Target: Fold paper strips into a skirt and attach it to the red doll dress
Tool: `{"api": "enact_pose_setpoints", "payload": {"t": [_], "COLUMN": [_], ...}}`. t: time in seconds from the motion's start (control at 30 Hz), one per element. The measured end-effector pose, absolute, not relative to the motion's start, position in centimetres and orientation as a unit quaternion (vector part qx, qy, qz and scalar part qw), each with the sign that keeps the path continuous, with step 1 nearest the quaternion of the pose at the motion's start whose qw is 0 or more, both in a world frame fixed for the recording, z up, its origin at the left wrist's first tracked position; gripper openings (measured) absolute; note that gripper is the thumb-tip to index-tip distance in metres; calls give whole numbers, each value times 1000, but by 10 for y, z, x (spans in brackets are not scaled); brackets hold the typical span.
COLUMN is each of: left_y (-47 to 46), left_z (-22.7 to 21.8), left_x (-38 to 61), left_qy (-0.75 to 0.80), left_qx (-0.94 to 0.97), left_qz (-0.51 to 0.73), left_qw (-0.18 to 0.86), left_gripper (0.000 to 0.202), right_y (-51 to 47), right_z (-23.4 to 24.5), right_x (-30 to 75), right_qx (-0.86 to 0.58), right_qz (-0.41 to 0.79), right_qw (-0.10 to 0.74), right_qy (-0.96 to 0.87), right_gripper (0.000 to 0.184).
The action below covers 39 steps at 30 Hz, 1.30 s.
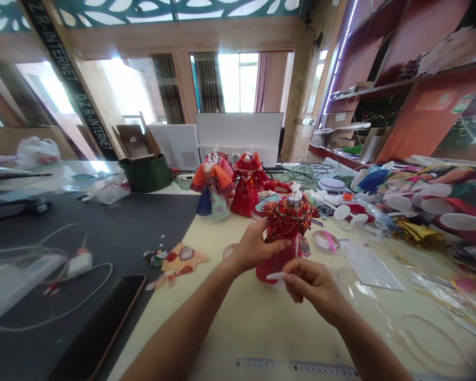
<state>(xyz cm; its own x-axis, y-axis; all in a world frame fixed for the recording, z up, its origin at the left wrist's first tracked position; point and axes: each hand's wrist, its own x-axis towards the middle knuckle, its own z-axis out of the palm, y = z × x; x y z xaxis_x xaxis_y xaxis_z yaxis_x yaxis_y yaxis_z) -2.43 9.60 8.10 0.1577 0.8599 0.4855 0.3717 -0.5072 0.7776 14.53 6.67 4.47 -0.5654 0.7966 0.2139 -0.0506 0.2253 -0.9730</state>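
A small doll's dress in red (281, 259), with an ornate patterned collar, stands upright on the pale table in front of me. My left hand (257, 244) is closed around its left side, thumb across the front at the waist. In a pinch, my right hand (312, 283) holds a thin white strip (276, 275) against or just in front of the lower skirt; whether it touches the cloth I cannot tell. Behind stand a dressed figure in orange and blue (211, 189) and another in red (247, 185).
Cut fabric pieces (184, 259) lie to the left, near a dark phone (99, 328). A ruler (293, 367) runs along the front. At right are a round dish (326, 241), a white card (371, 265) and piled fabric and white stands (432, 198). A monitor (240, 135) stands behind.
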Motion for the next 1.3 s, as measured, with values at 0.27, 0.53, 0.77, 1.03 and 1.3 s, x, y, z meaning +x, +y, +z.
{"api": "enact_pose_setpoints", "payload": {"t": [0.27, 0.53, 0.77, 1.03, 1.3], "left_y": [91, 91, 88, 54, 50], "left_z": [90, 97, 96, 76, 36], "left_x": [-33, -58, -101, -191, -214], "left_qy": [411, 424, 504, 698, 747], "left_qx": [743, 786, 780, 678, 655], "left_qz": [456, 370, 281, 185, 102], "left_qw": [265, 256, 244, 137, 46], "left_gripper": [44, 64, 58, 26, 24], "right_y": [49, 41, 39, 38, 38], "right_z": [24, -8, -10, -13, -17], "right_x": [150, 144, 143, 142, 140], "right_qx": [-314, -302, -295, -270, -258], "right_qz": [549, 486, 400, 356, 344], "right_qw": [172, 155, 150, 127, 115], "right_qy": [-755, -806, -854, -886, -895], "right_gripper": [20, 13, 16, 19, 22]}}
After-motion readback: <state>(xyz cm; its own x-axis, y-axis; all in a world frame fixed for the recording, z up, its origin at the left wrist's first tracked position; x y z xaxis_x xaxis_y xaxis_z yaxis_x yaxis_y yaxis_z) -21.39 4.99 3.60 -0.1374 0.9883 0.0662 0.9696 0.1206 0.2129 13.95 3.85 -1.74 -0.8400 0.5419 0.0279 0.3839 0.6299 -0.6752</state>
